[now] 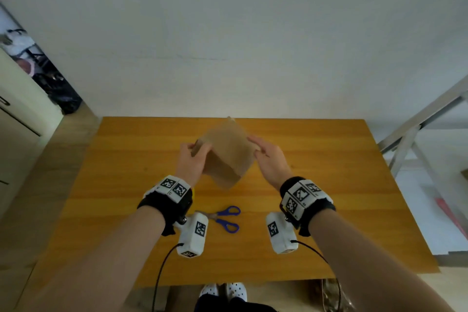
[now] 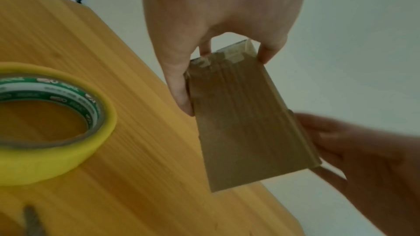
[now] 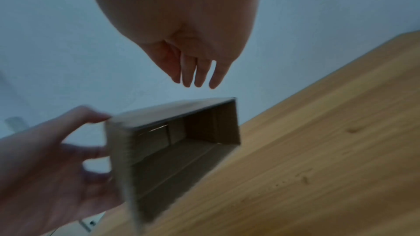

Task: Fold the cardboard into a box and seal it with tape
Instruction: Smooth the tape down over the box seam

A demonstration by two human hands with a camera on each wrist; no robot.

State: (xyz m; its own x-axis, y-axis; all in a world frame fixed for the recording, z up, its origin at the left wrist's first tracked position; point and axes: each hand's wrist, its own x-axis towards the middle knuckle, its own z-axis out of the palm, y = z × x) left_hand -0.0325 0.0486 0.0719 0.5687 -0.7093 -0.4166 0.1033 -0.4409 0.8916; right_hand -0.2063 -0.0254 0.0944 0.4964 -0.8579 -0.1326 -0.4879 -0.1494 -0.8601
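Observation:
A brown cardboard box [image 1: 228, 154] hangs tilted above the wooden table [image 1: 329, 185]. My left hand [image 1: 196, 152] grips its left end, thumb on one side and fingers [image 2: 268, 55] on the other, right at the taped end of the box [image 2: 238, 123]. The opposite end is open, and the right wrist view looks into the box's dark inside [image 3: 177, 159]. My right hand [image 1: 263, 149] is at the box's right corner with straight fingers [image 3: 197, 76], a small gap above the box edge. It holds nothing.
A yellow tape roll [image 2: 56, 159] lies on the table near my left wrist. Blue-handled scissors [image 1: 228, 219] lie close to the front edge between my forearms. A white wall runs behind the table, and a metal frame [image 1: 417, 134] stands to the right.

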